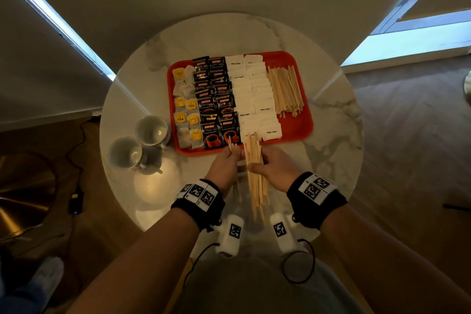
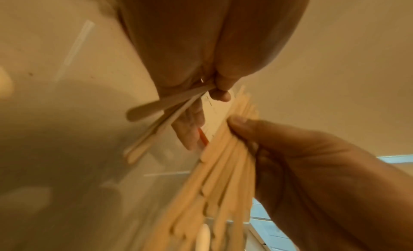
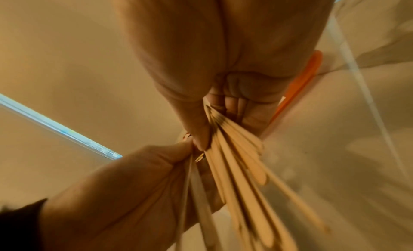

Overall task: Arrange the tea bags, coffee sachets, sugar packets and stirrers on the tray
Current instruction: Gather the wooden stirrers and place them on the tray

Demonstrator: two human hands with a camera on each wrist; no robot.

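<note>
The right hand (image 1: 274, 173) clasps a thick bundle of pale wooden stirrers (image 1: 256, 181) over the marble table's (image 1: 331, 135) near side — ends reaching the red plastic tray (image 1: 300, 125). The left hand (image 1: 225, 166) pinches a few separate stirrers (image 2: 161, 106), apparently sorting them. On the tray lie 4 groups: tea bags (image 1: 186, 109), black coffee sachets (image 1: 215, 99), white sugar packets (image 1: 254, 94) and laid stirrers (image 1: 286, 89) — the bundle likely joins these.

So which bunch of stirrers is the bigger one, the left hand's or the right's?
The right hand grips the bigger bundle of stirrers, a thick fan of many sticks. The left hand pinches only a few stirrers.
</note>
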